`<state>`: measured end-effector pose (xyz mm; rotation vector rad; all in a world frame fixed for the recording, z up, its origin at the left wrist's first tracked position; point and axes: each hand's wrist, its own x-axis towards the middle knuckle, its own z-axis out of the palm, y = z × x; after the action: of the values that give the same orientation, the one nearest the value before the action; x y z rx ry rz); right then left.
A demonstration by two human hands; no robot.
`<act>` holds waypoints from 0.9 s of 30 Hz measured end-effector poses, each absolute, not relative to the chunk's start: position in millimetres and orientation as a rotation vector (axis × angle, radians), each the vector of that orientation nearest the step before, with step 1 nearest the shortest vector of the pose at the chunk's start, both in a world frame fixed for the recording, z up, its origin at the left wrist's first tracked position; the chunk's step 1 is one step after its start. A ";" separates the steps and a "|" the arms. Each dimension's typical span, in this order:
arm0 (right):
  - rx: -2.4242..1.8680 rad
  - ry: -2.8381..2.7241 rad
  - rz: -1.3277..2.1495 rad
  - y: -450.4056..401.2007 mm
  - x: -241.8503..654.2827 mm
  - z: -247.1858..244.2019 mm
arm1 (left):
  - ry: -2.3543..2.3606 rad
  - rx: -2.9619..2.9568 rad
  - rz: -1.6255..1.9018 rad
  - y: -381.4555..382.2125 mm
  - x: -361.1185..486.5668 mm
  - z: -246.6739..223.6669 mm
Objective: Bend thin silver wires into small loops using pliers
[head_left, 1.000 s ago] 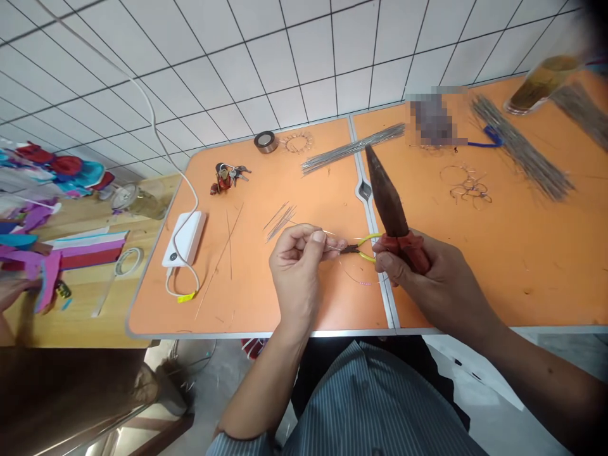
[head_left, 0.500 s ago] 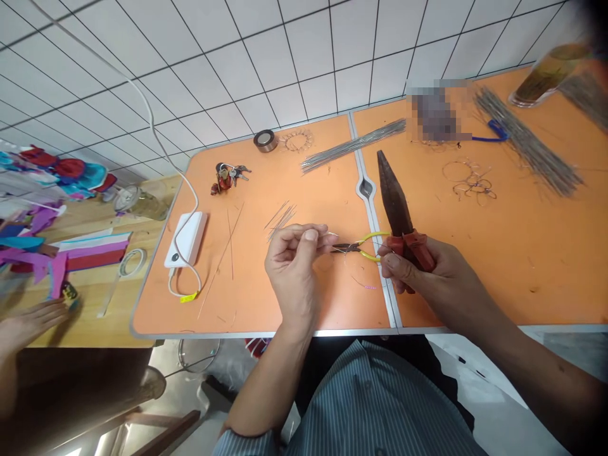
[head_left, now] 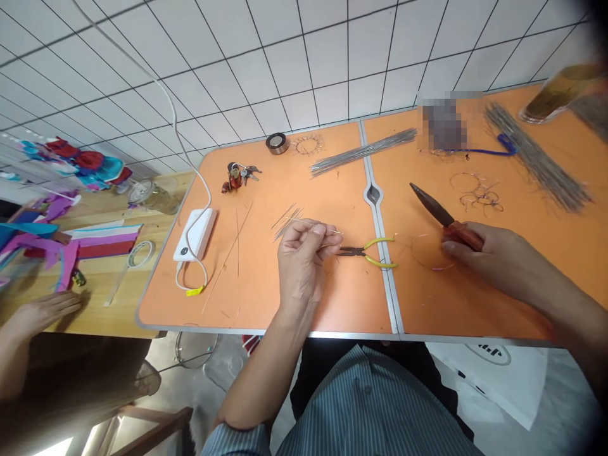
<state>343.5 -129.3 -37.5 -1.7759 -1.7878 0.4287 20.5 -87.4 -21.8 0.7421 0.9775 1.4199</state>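
Near the middle of the orange table, my left hand pinches a thin wire between thumb and fingers. My right hand grips pliers by their red handles, with the dark jaws pointing up and left. A curved thin wire with pink beads shows by the right fingers; whether that hand holds it I cannot tell. Small yellow-handled pliers lie across the table's seam, just right of my left hand. Behind the left fingers are several short cut wires.
A bundle of straight wires, a tape roll and keys lie at the back. Wire loops and another wire bundle are right. A white power bank sits left. Another person's hand rests on the wooden table.
My right hand has moved right, away from my left, and the red pliers have tipped lower. The beaded wire has shifted right along with it. My left hand keeps its pinch.
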 end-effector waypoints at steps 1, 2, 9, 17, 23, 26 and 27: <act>-1.878 -1.825 0.415 -127.7 349.4 -38.4 | 0.971 0.756 1.422 -88.0 21.2 -20.3; -1.941 -1.846 0.391 -126.8 353.9 -37.3 | 0.966 0.767 1.425 -88.8 21.9 -18.8; -2.027 -1.619 0.343 -133.3 326.3 11.0 | 0.871 0.868 1.452 -96.9 29.8 -12.5; -1.216 -1.231 1.302 -114.3 226.6 32.1 | 0.822 0.983 1.515 -107.8 52.1 -6.3; -1.267 -1.321 1.081 -93.5 223.6 30.4 | 0.899 1.141 1.436 -107.8 31.9 -15.5; -1.445 -1.516 0.876 -87.4 233.2 27.5 | 1.004 1.323 1.488 -100.5 6.6 -9.1; -1.484 -1.583 0.841 -86.2 235.9 26.2 | 1.082 1.448 1.474 -97.5 0.8 -4.1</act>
<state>235.9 -86.2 26.2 -1.4840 -1.5834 0.8408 0.8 -97.5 -4.1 1.4477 1.0822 1.4738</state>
